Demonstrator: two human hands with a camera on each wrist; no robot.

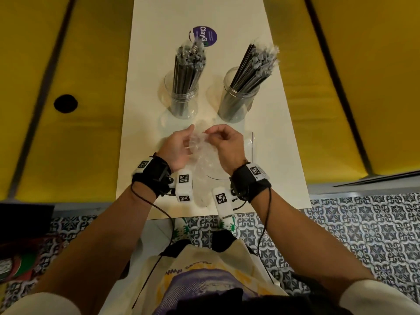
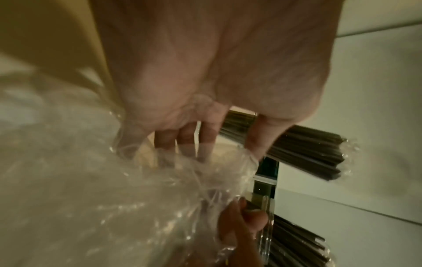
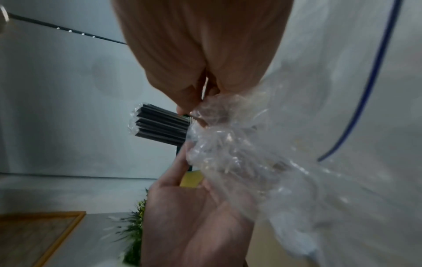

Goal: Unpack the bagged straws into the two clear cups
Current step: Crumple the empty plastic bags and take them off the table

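Two clear cups stand on the white table [image 1: 279,160]: the left cup [image 1: 181,108] and the right cup [image 1: 236,110]. Each is packed with black wrapped straws [image 1: 188,64] [image 1: 254,67]. Just in front of them, both hands hold a crumpled clear plastic bag [image 1: 203,153] above the table. My left hand [image 1: 181,142] cups the bag with thumb and fingers round it. My right hand [image 1: 218,137] pinches its bunched top with curled fingers. The wrist views show the scrunched bag [image 2: 182,180] [image 3: 239,144] between both hands, with no straws visible in it.
A flat clear plastic sheet with a dark edge line [image 1: 251,144] lies on the table under the right hand. A purple round sticker [image 1: 205,36] sits behind the cups. Yellow benches [image 1: 68,110] [image 1: 363,87] flank the narrow table. Patterned floor tiles [image 1: 341,223] lie below.
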